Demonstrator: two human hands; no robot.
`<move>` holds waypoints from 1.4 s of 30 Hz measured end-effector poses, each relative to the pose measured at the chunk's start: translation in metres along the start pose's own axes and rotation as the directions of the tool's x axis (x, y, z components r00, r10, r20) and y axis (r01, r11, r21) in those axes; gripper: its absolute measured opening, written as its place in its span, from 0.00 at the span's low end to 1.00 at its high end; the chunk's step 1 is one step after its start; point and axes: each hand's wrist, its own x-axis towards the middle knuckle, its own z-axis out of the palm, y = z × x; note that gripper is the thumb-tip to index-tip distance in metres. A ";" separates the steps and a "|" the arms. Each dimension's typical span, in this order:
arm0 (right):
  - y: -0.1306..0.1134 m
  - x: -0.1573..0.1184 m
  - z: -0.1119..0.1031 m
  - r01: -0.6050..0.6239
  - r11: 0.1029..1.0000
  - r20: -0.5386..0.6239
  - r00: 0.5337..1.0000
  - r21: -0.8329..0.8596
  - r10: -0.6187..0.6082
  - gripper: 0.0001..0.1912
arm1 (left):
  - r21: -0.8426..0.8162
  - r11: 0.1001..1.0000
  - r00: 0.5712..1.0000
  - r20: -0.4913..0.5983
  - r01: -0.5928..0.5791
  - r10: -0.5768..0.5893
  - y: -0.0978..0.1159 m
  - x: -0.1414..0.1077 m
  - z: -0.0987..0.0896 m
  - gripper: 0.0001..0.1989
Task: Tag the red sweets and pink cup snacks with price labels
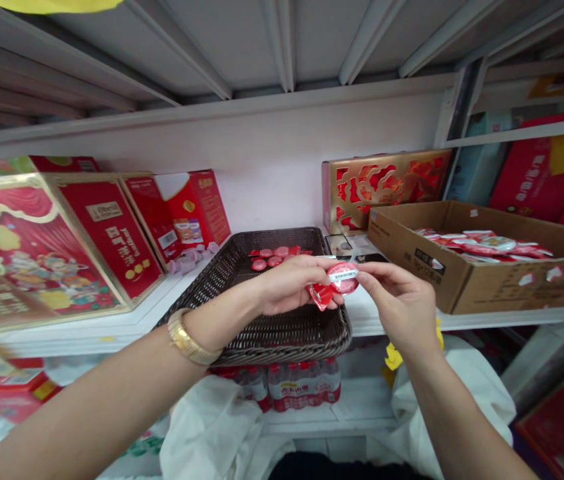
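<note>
My left hand [297,285], with a gold bracelet above the wrist, holds red packets over the front right part of a dark woven basket [282,327]. A round red packet [343,277] with a white barcode label shows between my two hands. The fingertips of my right hand [397,293] pinch the right edge of that round packet. Several small round red pieces [275,257] lie in the back of the basket, behind my left hand.
An open cardboard box [462,283] with red and white packets stands at the right. Red gift boxes [112,227] stand at the left, a gold and red box [387,187] at the back. Bottled drinks [305,385] are on the lower shelf. A metal shelf [252,47] hangs overhead.
</note>
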 end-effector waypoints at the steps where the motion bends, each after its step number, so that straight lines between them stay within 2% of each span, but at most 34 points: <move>1: -0.001 -0.001 0.001 0.016 1.000 -0.004 1.000 -0.025 -0.017 0.07 | 0.006 1.000 1.000 -0.007 0.004 -0.004 -0.001 0.000 0.000 0.14; 8: -0.002 -0.002 0.001 0.153 0.971 -0.002 0.988 -0.183 -0.156 0.08 | 0.104 0.991 0.995 -0.046 -0.078 0.084 -0.004 -0.001 0.001 0.12; 13: 0.004 -0.003 0.002 -0.010 1.000 0.041 0.999 0.001 0.010 0.14 | 0.142 0.985 0.993 -0.044 -0.100 0.107 -0.001 -0.001 0.002 0.13; 16: 0.006 -0.004 0.004 -0.069 0.997 0.065 0.996 0.034 0.067 0.15 | 0.168 0.981 0.993 -0.045 -0.101 0.110 0.000 0.000 0.003 0.13; 29: 0.014 -0.004 0.005 -0.115 0.985 0.113 0.988 0.126 0.101 0.13 | 0.221 0.968 0.992 -0.016 -0.118 0.125 -0.002 0.000 0.001 0.13; 38: 0.008 -0.004 0.006 -0.047 0.997 0.074 0.996 0.066 0.042 0.12 | 0.183 0.976 0.993 0.009 -0.118 0.118 0.000 0.000 0.000 0.10; 42: 0.010 -0.004 0.006 -0.066 0.993 0.088 0.994 0.101 0.057 0.11 | 0.173 0.979 0.994 -0.013 -0.106 0.109 0.000 0.001 0.000 0.09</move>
